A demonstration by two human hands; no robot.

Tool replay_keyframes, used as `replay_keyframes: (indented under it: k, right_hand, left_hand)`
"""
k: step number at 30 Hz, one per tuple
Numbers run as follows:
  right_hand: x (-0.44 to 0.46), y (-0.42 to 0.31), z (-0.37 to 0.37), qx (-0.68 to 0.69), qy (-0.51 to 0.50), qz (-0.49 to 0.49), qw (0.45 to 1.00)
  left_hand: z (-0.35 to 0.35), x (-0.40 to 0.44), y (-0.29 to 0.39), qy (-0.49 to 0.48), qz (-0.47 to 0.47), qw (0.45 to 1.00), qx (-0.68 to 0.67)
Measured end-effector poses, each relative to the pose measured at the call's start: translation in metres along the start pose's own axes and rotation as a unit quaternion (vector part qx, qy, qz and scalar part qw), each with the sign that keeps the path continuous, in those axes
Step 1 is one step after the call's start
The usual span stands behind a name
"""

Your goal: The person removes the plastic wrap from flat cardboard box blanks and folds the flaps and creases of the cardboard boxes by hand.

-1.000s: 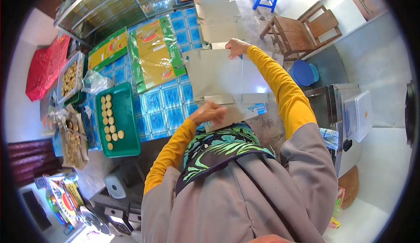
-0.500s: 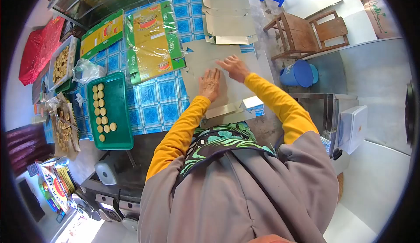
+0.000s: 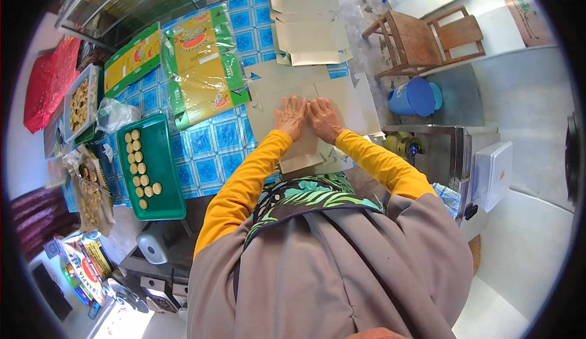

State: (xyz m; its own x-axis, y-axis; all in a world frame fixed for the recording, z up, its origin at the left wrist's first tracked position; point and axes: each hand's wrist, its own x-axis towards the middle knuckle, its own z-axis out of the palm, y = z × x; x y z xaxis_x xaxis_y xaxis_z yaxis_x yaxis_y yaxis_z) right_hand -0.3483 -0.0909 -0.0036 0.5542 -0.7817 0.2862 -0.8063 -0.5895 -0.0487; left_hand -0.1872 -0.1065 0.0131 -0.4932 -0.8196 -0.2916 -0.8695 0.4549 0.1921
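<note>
A greyish-tan cardboard box blank [image 3: 268, 88], with cut notches and flaps, lies flat in front of me on the table. My left hand [image 3: 290, 119] rests palm down on it, fingers stretched out. Just to the right, my right hand [image 3: 324, 120] presses on the same cardboard along a crease, its fingers flat and nearly touching my left hand. Neither hand grasps anything. Beyond this blank lies another creased cardboard piece [image 3: 305, 27], its side flaps partly raised.
Plastic-wrapped green and yellow printed box sheets [image 3: 204, 64] lie left on the blue tiled tablecloth [image 3: 229, 137]. A green tray [image 3: 168, 174] holds several round pastries [image 3: 135, 157]. At right stand a wooden chair [image 3: 415, 43] and a blue bucket [image 3: 415, 98].
My right hand has moved down and slightly left, toward me, along the cardboard until it lies beside my left hand. The right part of the blank now lies flatter, and the view has shifted slightly.
</note>
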Motion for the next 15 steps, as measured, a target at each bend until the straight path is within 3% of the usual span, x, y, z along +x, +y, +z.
replay_keyframes:
  k: [2, 4, 5, 7, 8, 10, 11, 13, 15]
  right_hand:
    - [0.006, 0.005, -0.006, 0.049, 0.004, 0.000, 0.999]
    - [0.027, 0.014, -0.022, 0.074, -0.217, 0.059, 0.972]
    - [0.044, 0.023, -0.012, 0.075, -0.217, 0.053, 0.972]
    - [0.079, 0.041, 0.017, 0.125, -0.353, 0.150, 0.915]
    - [0.084, 0.037, 0.019, 0.125, -0.355, 0.148, 0.915]
    - [0.106, 0.022, 0.013, 0.179, -0.199, -0.018, 0.963]
    - [0.114, 0.011, 0.009, 0.180, -0.199, -0.029, 0.963]
    - [0.126, -0.009, -0.006, 0.079, -0.304, -0.024, 0.949]
    - [0.131, -0.010, -0.004, 0.083, -0.316, -0.031, 0.945]
  left_hand:
    - [0.006, -0.015, -0.002, 0.056, -0.014, 0.998, -0.024]
    - [0.020, -0.036, -0.003, 0.110, -0.029, 0.992, -0.049]
    - [0.030, -0.051, -0.005, 0.144, -0.074, 0.984, -0.071]
    - [0.042, -0.071, -0.008, 0.172, -0.115, 0.974, -0.095]
    - [0.045, -0.077, -0.010, 0.151, -0.111, 0.979, -0.085]
    - [0.044, -0.081, -0.012, 0.137, -0.119, 0.980, -0.075]
    - [0.042, -0.080, -0.011, 0.119, -0.118, 0.983, -0.074]
    - [0.038, -0.080, -0.017, 0.106, -0.126, 0.983, -0.076]
    - [0.038, -0.084, -0.019, 0.127, -0.111, 0.977, -0.128]
